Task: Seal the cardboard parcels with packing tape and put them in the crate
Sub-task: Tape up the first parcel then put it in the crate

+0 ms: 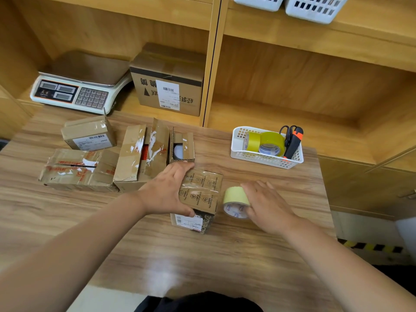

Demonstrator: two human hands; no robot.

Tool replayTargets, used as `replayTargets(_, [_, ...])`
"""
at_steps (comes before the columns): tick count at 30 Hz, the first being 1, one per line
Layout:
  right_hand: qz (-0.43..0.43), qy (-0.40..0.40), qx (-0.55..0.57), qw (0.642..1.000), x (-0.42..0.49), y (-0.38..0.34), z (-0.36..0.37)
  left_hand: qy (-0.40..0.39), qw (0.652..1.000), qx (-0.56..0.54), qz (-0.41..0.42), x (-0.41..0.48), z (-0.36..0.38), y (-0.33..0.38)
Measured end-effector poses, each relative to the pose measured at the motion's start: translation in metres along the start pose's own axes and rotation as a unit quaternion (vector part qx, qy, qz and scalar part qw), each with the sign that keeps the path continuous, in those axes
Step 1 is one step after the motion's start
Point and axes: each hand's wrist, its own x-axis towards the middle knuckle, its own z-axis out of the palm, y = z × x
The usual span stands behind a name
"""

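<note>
Two grips low over a wood-grain tabletop [225, 255]. Left grip [171, 188] clamped on a small cardboard parcel [202, 192]: fingers over the far edge, thumb hooked on the near edge, palm on the taped top. Parcel flat on the tabletop near the middle, glossy tape across its printed top, white label on the near side. Right grip [267, 203] curled over a roll of pale yellow packing tape [236, 202], standing on edge just right of the parcel, white core facing the camera; whether roll and parcel touch, impossible to tell. Four more parcels [141, 154] clustered to the left and behind, close together; two with flaps open, one of these showing something white and round inside, the others with torn tape and labels. White slotted basket [258, 157] at the far right of the tabletop, holding two more yellow tape rolls [269, 143], black-handled scissors [289, 131] and an orange-and-black knife [293, 143]. Behind, on a wooden shelf [128, 102], a digital scale [78, 86] beside a larger labelled carton [168, 84].
</note>
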Motion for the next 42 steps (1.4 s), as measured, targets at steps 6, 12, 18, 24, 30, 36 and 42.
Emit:
replayTargets(6, [-0.001, 0.025, -0.016, 1.0, 0.005, -0.013, 0.006, -0.008, 0.991, 0.135, 0.026, 0.002, -0.002, 0.012])
replayTargets(12, [-0.008, 0.046, -0.044, 0.998, 0.006, -0.012, 0.011, -0.044, 0.959, 0.262, 0.101, 0.018, 0.012, 0.046])
replayTargets(18, [0.007, 0.054, -0.038, 0.998, 0.002, -0.008, 0.01, -0.072, 0.963, 0.243, 0.09, 0.035, 0.022, 0.069])
replayTargets(24, [0.037, 0.045, 0.018, 0.998, -0.003, -0.012, 0.023, -0.087, 0.965, 0.224, 0.103, 0.035, 0.011, 0.063])
replayTargets(30, [0.153, 0.119, 0.419, 0.887, -0.006, -0.005, 0.024, -0.032, 0.977, 0.166, 0.128, 0.033, 0.0, 0.058])
replayTargets(36, [0.168, 0.162, 0.518, 0.823, -0.011, 0.0, -0.007, 0.021, 0.994, -0.054, 0.091, 0.021, 0.007, 0.057])
replayTargets(42, [0.144, 0.129, 0.491, 0.849, -0.002, -0.017, -0.006, 0.019, 0.992, -0.12, 0.044, 0.008, 0.028, 0.04])
